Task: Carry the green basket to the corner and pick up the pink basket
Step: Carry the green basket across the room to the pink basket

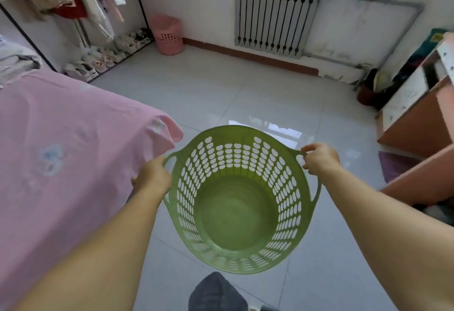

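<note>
L hand (153, 175) + R hand (319, 158) clamp green basket (235, 202) handles; no legible writing.

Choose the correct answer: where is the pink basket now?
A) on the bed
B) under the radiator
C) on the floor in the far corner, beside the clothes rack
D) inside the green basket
C: the pink basket stands on the floor in the corner by the clothes rack.

Green basket (235, 215) & pink basket (168, 36): perforated plastic, smooth, slight sheen. Floor (208, 99): glossy tiles w/ reflections; bedsheet (61, 138): matt pink cloth, wrinkled. Radiator (275, 13): painted metal, matt; cabinet (417, 124): wood-look, matt.
</note>
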